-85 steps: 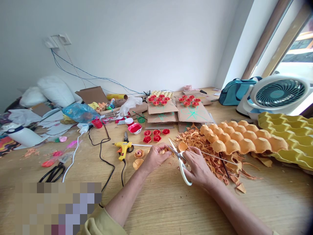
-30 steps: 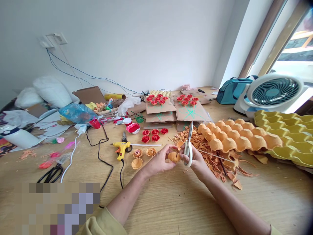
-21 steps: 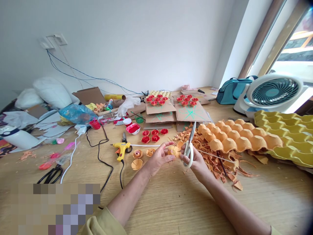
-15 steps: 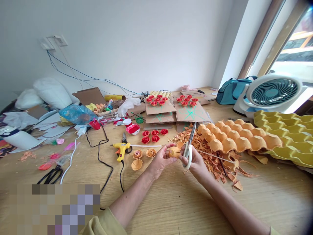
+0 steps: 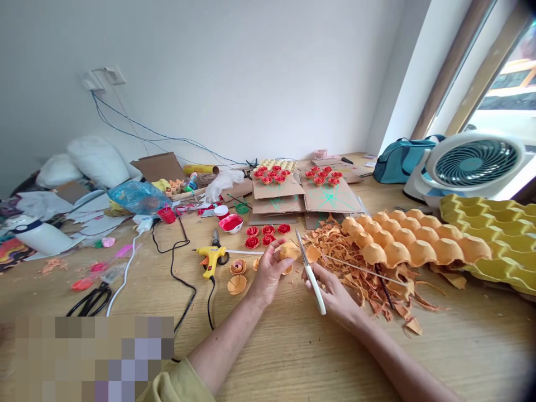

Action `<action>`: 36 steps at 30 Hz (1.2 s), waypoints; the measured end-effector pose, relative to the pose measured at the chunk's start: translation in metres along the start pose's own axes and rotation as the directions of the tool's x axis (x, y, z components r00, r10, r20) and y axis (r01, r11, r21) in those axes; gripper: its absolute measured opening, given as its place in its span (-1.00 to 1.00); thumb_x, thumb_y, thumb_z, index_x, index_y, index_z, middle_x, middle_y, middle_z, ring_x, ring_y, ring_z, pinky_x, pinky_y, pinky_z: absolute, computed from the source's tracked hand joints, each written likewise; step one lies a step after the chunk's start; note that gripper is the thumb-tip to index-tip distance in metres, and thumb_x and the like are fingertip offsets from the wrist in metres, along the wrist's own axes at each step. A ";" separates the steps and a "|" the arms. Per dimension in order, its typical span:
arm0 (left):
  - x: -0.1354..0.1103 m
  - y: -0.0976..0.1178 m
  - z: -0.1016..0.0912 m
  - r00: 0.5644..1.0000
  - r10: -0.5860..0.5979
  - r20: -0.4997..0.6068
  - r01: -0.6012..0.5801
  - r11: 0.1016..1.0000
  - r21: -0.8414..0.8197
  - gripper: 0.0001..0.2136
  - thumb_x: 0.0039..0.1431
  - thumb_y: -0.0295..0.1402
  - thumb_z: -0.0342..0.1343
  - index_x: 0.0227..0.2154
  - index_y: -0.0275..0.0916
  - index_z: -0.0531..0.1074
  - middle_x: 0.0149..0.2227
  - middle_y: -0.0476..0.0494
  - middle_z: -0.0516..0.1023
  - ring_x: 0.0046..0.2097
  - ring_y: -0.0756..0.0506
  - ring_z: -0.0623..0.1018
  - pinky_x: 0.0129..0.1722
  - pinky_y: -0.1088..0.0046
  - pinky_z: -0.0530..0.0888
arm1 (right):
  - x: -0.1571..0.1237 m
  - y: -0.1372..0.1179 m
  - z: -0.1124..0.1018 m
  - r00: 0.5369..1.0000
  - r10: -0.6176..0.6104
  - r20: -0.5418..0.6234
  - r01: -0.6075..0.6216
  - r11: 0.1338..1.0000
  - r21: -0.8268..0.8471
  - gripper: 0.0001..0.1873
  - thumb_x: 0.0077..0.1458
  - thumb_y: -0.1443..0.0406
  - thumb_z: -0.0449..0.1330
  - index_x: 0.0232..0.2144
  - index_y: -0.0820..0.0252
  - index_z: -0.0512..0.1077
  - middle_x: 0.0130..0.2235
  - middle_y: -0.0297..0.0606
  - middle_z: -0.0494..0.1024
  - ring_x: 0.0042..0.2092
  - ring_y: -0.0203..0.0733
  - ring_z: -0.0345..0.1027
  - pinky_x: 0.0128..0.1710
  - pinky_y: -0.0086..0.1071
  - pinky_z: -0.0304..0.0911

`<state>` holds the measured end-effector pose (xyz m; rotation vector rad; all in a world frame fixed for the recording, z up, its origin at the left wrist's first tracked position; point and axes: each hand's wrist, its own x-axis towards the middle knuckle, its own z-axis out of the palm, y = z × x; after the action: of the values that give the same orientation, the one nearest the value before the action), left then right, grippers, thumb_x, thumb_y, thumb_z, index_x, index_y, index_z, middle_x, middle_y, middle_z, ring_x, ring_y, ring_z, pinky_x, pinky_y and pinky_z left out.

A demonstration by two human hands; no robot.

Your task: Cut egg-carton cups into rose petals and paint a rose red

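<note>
My left hand (image 5: 270,273) pinches an orange egg-carton cup (image 5: 288,250) between thumb and fingers, above the table. Close by on the right, my right hand (image 5: 329,287) grips white-handled scissors (image 5: 313,279), blades pointing up and away, apart from the cup. Another orange cup (image 5: 312,254) lies just beyond the scissors. To the left of my left hand are an orange cup with slits (image 5: 237,285) and a rolled orange paper flower (image 5: 238,267); others there are partly hidden by the hand. Several red flowers (image 5: 268,229) sit behind it.
A yellow glue gun (image 5: 211,260) with a black cord lies left. Orange scraps (image 5: 347,262) heap beside an orange egg tray (image 5: 419,237) and a yellow one (image 5: 502,240). Cardboard pieces (image 5: 333,195) carry red flowers. A bowl of red paint (image 5: 231,223) and a fan (image 5: 473,164) stand farther off.
My left hand has moved slightly left with the cup. The scissors have drawn away from it and swung from leaning right to leaning left. The view has shifted a little.
</note>
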<state>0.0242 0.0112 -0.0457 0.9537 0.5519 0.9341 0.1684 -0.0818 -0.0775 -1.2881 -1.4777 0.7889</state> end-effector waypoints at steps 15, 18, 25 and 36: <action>0.000 0.001 -0.003 0.995 0.086 0.053 -0.088 0.995 0.039 -0.56 -0.08 -0.39 0.36 -0.10 -0.15 0.39 -0.28 0.04 0.54 -0.27 0.03 0.50 -0.21 0.53 0.38 | 0.001 -0.003 -0.001 0.993 -0.037 0.114 0.036 0.999 0.005 -0.62 0.21 -0.04 0.10 -0.37 0.14 0.32 -0.40 -0.34 0.35 -0.35 -0.22 0.19 -0.34 -0.37 0.18; 0.000 -0.001 -0.004 0.992 0.113 0.060 -0.117 0.990 0.073 -0.60 -0.05 -0.39 0.35 -0.11 -0.15 0.40 -0.29 0.04 0.53 -0.27 0.03 0.50 -0.22 0.52 0.38 | 0.002 -0.005 -0.001 0.991 -0.048 0.124 0.050 0.999 -0.015 -0.58 0.23 -0.08 0.05 -0.39 0.13 0.29 -0.40 -0.33 0.33 -0.34 -0.21 0.19 -0.34 -0.36 0.17; -0.005 -0.002 0.003 0.995 0.087 0.048 -0.089 0.994 0.058 -0.57 -0.07 -0.38 0.36 -0.11 -0.16 0.37 -0.28 0.04 0.54 -0.24 0.02 0.50 -0.14 0.49 0.38 | 0.001 -0.005 -0.001 0.985 -0.108 0.132 0.114 0.993 -0.041 -0.51 0.25 -0.14 -0.05 -0.40 0.13 0.26 -0.39 -0.32 0.33 -0.34 -0.19 0.18 -0.32 -0.34 0.15; -0.013 -0.005 0.013 0.993 0.113 -0.017 -0.112 0.991 0.072 -0.55 -0.10 -0.36 0.37 -0.12 -0.14 0.36 -0.29 0.05 0.53 -0.26 0.01 0.49 -0.17 0.49 0.41 | 0.001 0.003 -0.001 0.978 -0.181 0.108 0.191 0.977 -0.099 -0.55 0.28 -0.09 -0.05 -0.36 0.12 0.30 -0.32 -0.28 0.38 -0.26 -0.13 0.23 -0.20 -0.26 0.18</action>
<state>0.0297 -0.0070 -0.0434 1.0489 0.5565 1.0318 0.1702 -0.0801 -0.0799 -1.1836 -1.7133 0.6636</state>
